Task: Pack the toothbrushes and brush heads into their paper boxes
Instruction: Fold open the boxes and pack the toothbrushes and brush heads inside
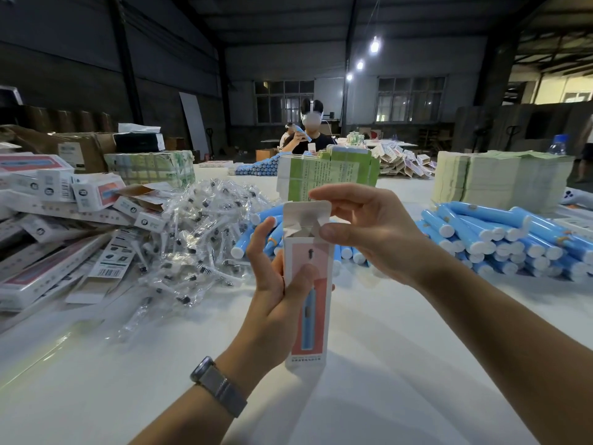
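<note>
My left hand [272, 293] grips a tall white paper box [309, 303] with a pink panel and a printed blue toothbrush, held upright above the white table [369, 396]. The box's top flap [308, 213] stands open. My right hand [372, 229] pinches that flap, fingers on its upper edge and thumb by the box's opening. Behind the box lies a pile of blue toothbrush handles [253, 232]. A bigger pile of blue handles [500, 239] lies at the right. Brush heads in clear plastic bags [195, 239] are heaped at the left.
Flat and assembled white boxes [54, 220] crowd the left side. A green-printed stack of cartons [327, 175] stands straight ahead, pale paper stacks [494, 181] at the back right. Another person [309, 133] sits across the table. A water bottle [557, 145] stands far right.
</note>
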The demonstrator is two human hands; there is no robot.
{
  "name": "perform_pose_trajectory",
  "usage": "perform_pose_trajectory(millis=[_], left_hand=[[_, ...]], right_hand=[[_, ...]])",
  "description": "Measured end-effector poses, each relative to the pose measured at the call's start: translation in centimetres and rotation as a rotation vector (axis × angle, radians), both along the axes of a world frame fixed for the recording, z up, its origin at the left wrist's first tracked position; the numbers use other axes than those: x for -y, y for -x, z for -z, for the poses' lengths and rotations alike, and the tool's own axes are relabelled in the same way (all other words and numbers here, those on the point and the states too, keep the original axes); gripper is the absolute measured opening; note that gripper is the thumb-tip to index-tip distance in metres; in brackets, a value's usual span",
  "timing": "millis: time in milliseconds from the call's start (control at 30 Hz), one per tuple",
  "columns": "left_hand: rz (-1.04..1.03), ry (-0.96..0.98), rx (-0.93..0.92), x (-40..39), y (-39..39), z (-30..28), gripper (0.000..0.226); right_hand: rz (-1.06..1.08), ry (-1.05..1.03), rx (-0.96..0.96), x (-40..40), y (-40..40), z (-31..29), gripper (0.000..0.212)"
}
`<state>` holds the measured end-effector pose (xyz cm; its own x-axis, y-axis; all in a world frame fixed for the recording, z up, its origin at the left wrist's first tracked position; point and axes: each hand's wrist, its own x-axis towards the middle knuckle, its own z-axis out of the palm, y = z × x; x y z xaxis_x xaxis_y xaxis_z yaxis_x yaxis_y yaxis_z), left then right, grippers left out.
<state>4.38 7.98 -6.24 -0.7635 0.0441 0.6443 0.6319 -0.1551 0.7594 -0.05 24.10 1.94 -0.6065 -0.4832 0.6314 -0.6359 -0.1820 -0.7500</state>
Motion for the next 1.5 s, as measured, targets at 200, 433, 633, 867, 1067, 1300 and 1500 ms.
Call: perform_pose_trajectory(millis=[200,433,633,867,1067,1300,1500], left_hand=[[0.063,0.028,-0.048,0.3,0.3,0.0,0.059],[0.013,0.085,-0.103,0.5,0.7,0.3,0.05],[0.014,0.083,-0.125,0.3,0.5,0.1,0.051],[0.001,0.132,-0.093,0.3,0.6,0.3,0.054],[0.013,0.136,-0.107,0.3,0.6,0.3,0.054],[0.029,0.12,-0.105,0.3,0.5,0.4,0.051],[0.006,0.082,-0.083,0.5,0.5,0.3,0.04]], right_hand=[[0.038,-0.11,-0.083,-0.2,-0.7,-0.7,0.018],[0.055,-0.172,-0.084,-0.1,-1.1,-0.8,0.006],[0.208,-0.3,-0.254,0.2,-1.2,-0.9,0.023],[0.295,-0.215,-0.309,0.7,-1.2,-0.9,0.007],[0.191,-0.219,-0.218,0.1,-1.1,-1.2,0.016],[0.174,-0.289,-0.203,-0.5,-1.3,-1.7,0.011],[0.128,-0.363,-0.232,-0.6,-1.1,-1.5,0.021]])
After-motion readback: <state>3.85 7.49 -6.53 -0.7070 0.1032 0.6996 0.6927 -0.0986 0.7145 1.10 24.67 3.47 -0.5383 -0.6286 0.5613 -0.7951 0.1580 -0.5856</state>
